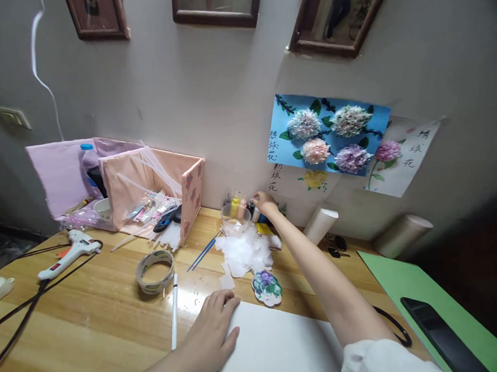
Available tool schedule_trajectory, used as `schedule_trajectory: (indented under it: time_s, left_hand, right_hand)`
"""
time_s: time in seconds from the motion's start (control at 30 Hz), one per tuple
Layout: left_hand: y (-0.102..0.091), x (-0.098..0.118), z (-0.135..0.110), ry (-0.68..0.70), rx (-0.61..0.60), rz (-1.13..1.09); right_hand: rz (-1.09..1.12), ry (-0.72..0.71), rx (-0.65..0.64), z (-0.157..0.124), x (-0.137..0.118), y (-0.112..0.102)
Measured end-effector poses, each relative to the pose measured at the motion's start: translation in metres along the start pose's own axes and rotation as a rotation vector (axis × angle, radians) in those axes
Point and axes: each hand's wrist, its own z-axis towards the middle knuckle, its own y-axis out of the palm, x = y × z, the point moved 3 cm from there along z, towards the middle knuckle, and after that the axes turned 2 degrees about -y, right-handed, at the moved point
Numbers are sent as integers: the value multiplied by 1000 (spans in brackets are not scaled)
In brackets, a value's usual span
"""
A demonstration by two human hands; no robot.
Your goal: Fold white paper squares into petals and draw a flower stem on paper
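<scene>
- At the back of the desk, by the wall, the right hand [265, 201] reaches the row of paint bottles [241, 207]. Its fingers curl over a dark bottle's cap, but whether they actually clamp it I cannot tell.
- Down front, the left hand [214, 330] lies flat and spread on the white sheet [289, 351], holding nothing.
- Just before the bottles stands a clear cup [235, 218], contents unclear.
- Over left, the peach box [147, 185] lies open on its side, with shiny packets [148, 207] and scissors [165, 220] spilling out.
- Beside the sheet, the palette [267, 288] holds purple and green paint.
</scene>
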Motion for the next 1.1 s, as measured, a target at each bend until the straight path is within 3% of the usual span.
schedule_trajectory:
  time_s: [0.17, 0.47, 0.8, 1.1]
  left_hand:
    - [0, 0, -1, 0, -17, -4]
    - [-1, 0, 1, 18, -1, 11]
    - [-1, 1, 0, 12, -1, 19]
    - [-1, 1, 0, 26, -4, 6]
  right_hand:
    - [-51, -8, 7, 0, -8, 18]
    - [-85, -97, 49, -25, 1, 15]
    - [-150, 20, -163, 8, -7, 17]
    - [-199, 30, -249, 9, -15, 18]
